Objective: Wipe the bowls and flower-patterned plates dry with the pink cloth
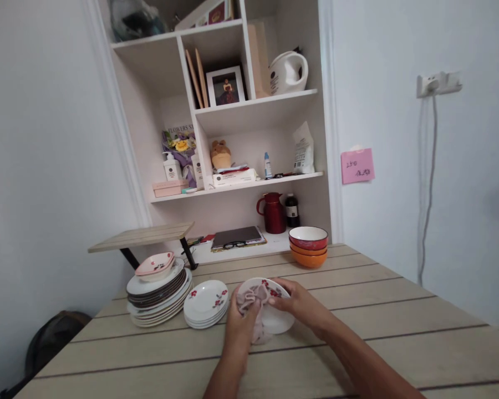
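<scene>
Flowered plate point(280, 321): is tilting between the two hands above the front of the tabletop point(378, 321), its face with red flowers showing; whether its lower edge is touching the wood, I cannot tell.
Pinkish cloth point(261, 333): is bunching against the plate's left part, a loose end hanging below, and is covering some of the pattern.
Left grip: the left hand point(240, 326) is pinching the cloth against the plate's left side, thumb over the fabric.
Right grip: the right hand point(298, 302) is clasping the plate's upper right rim, thumb lying across the face.
Small plates point(205, 305): are standing stacked just left of the left hand, bearing similar red flowers.
Large plates point(160, 316): are piling up farther left, with pink-rimmed dishes point(154, 267) sitting on top.
Bowls point(309, 259): are nesting beyond the right hand, a red one above orange.
Back edge: a red jug point(274, 213) and a dark bottle point(291, 210) are standing behind, near the bowls.
Shelf lettering: a bouquet point(181, 144) is showing "FLOWERS ST", the rest being hidden; print on the white pump bottle point(172, 167) is staying too small to read.
Wall note: a pink paper point(357, 165) is carrying handwriting starting "25", the remainder being unclear.
</scene>
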### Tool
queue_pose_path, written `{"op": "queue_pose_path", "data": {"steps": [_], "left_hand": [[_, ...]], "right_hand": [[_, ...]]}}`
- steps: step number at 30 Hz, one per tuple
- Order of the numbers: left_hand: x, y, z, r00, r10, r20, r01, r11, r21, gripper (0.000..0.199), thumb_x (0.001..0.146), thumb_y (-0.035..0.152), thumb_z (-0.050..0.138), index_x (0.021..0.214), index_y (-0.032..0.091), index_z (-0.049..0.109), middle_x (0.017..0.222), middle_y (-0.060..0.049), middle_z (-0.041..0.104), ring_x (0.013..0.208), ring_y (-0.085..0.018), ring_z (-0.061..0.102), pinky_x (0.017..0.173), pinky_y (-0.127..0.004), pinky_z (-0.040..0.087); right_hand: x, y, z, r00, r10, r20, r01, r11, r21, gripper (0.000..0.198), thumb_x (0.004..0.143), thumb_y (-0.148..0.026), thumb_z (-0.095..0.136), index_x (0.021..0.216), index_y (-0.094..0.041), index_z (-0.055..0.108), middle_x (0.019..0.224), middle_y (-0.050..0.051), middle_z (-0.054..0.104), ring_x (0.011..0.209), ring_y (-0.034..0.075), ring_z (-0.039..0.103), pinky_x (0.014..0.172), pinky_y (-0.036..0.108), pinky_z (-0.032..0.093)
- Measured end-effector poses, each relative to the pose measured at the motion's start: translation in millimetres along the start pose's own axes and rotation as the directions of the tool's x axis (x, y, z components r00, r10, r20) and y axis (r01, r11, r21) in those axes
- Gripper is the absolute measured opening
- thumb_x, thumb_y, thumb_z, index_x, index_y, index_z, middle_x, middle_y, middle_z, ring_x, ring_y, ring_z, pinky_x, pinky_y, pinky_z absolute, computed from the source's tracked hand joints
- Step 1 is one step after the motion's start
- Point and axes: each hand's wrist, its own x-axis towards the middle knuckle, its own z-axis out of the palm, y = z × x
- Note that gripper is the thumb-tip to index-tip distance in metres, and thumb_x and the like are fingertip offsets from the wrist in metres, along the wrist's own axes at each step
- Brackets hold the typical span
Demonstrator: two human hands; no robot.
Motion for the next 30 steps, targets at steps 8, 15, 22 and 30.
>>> {"op": "queue_pose_path", "data": {"steps": [8, 15, 22, 30], "left_hand": [[-14, 15, -3, 0.985, -0.106, 0.134, 0.12, 0.988, -0.095, 0.058, 0.061, 0.045, 0.084, 0.108, 0.016, 0.068, 0.1, -0.011, 0.075, 0.09, -0.027, 0.071, 0.08, -0.035, 0.056], [-18, 23, -1, 0.988, -0.126, 0.09, 0.144, 0.961, -0.238, 0.06, 0.062, 0.038, 0.084, 0.115, 0.016, 0.067, 0.101, -0.011, 0.075, 0.092, -0.027, 0.072, 0.083, -0.035, 0.056], [-15, 16, 2, 0.993, -0.097, 0.074, 0.113, 0.958, -0.265, 0.056, 0.067, 0.043, 0.082, 0.114, 0.017, 0.067, 0.105, -0.011, 0.074, 0.1, -0.027, 0.07, 0.091, -0.037, 0.053], [-12, 12, -2, 0.998, 0.003, -0.057, -0.01, 0.993, -0.115, 0.047, 0.067, 0.041, 0.078, 0.105, 0.016, 0.068, 0.099, -0.01, 0.074, 0.094, -0.027, 0.069, 0.086, -0.035, 0.053]], "right_hand": [[2, 7, 10, 0.991, 0.023, -0.132, -0.009, 0.994, 0.11, 0.041, 0.067, -0.048, 0.079, 0.092, -0.016, 0.074, 0.077, 0.005, 0.074, 0.064, 0.018, 0.063, 0.062, 0.03, 0.047], [9, 27, 32, 0.961, 0.069, -0.266, 0.032, 0.933, 0.359, 0.051, 0.061, -0.047, 0.085, 0.099, -0.014, 0.073, 0.079, 0.009, 0.077, 0.068, 0.024, 0.07, 0.066, 0.034, 0.052], [11, 37, 51, 0.923, 0.165, -0.348, 0.084, 0.796, 0.6, 0.046, 0.067, -0.041, 0.083, 0.103, -0.017, 0.068, 0.087, 0.009, 0.078, 0.078, 0.027, 0.073, 0.071, 0.037, 0.056], [12, 31, 37, 0.96, 0.16, -0.232, -0.034, 0.882, 0.469, 0.042, 0.072, -0.044, 0.077, 0.103, -0.018, 0.066, 0.085, 0.006, 0.075, 0.076, 0.023, 0.068, 0.072, 0.035, 0.051]]}}
